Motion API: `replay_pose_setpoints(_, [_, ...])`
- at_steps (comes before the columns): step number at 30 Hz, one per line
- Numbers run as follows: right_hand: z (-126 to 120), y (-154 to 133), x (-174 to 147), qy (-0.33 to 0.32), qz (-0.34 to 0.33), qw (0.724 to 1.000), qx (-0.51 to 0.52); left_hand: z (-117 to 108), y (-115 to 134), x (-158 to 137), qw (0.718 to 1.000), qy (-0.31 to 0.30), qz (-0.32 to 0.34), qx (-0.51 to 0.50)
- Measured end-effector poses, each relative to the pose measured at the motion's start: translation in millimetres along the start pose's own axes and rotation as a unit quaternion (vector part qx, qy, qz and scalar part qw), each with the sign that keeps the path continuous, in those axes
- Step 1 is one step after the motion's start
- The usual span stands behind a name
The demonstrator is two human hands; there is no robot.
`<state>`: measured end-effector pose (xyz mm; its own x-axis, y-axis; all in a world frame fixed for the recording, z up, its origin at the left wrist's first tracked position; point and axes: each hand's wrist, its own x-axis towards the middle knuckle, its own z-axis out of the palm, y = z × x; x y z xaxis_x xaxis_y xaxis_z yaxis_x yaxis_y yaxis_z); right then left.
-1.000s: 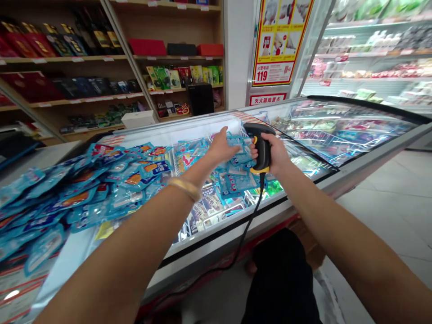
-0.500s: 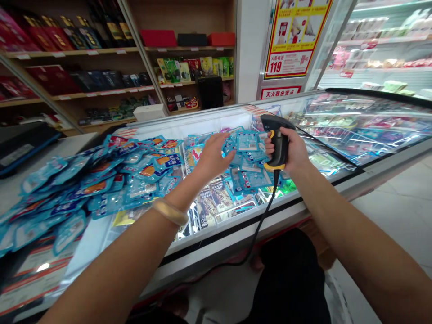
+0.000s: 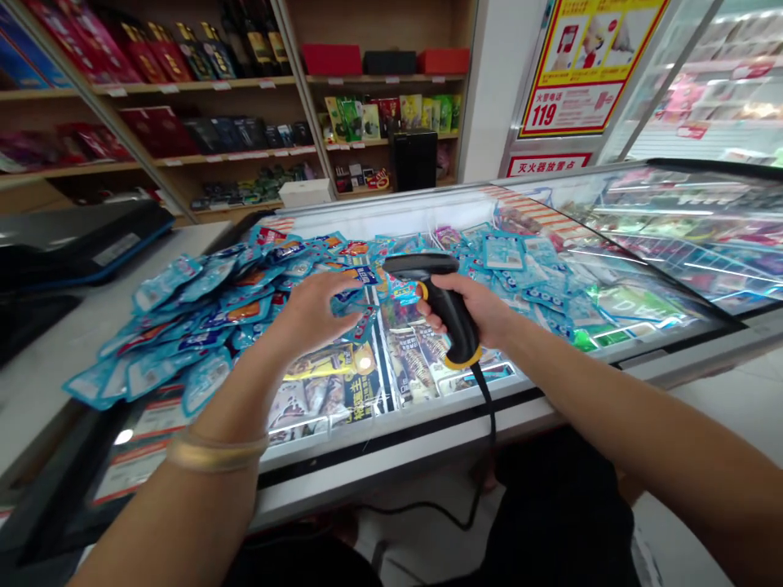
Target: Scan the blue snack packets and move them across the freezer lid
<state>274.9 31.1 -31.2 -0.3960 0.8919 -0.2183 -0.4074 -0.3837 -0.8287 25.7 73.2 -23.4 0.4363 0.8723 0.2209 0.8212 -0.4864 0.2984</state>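
A black-and-yellow barcode scanner [image 3: 456, 314] is gripped in my right hand [image 3: 480, 306], its head pointing left and its cord hanging from the handle. My left hand [image 3: 306, 318], with a gold bangle [image 3: 217, 455] on the wrist, is over the right edge of a heap of blue snack packets [image 3: 238, 306]. Its thumb and fingers are apart, with blue packets showing between and beyond them; whether the fingertips touch one is unclear. More blue packets [image 3: 532, 273] lie spread in the freezer to the right of the scanner.
The chest freezer [image 3: 404, 436] has a glass lid [image 3: 685, 220] on its right part. Yellow-and-black food bags [image 3: 336, 379] lie inside near the front. A black-and-blue case [image 3: 116, 244] sits at the left. Behind stand shelves of boxes and bottles and a black box [image 3: 414, 159].
The view has turned left. My left hand has moved left from the spread packets to the heap's edge. My right hand has brought the scanner left, its handle now more tilted.
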Motion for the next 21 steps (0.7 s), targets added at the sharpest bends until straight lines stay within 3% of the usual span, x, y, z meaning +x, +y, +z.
replay_pose_setpoints(4, [-7, 14, 1, -0.022, 0.058, 0.998, -0.018, 3, -1, -7, 0.993, -0.077, 0.030, 0.084])
replay_pose_setpoints(7, [-10, 16, 0, -0.028, 0.065, 0.997, -0.017, 9, 2, -10, 0.988, -0.089, 0.023, 0.123])
replay_pose_setpoints(13, [-8, 15, -1, -0.030, 0.051, 0.998, -0.024, 18, 6, -10, 0.988, -0.067, 0.044, 0.129])
replay_pose_setpoints(21, [-7, 12, -4, -0.023, 0.008, 1.000, -0.011, 11, 5, -7, 0.996, 0.005, 0.072, 0.052])
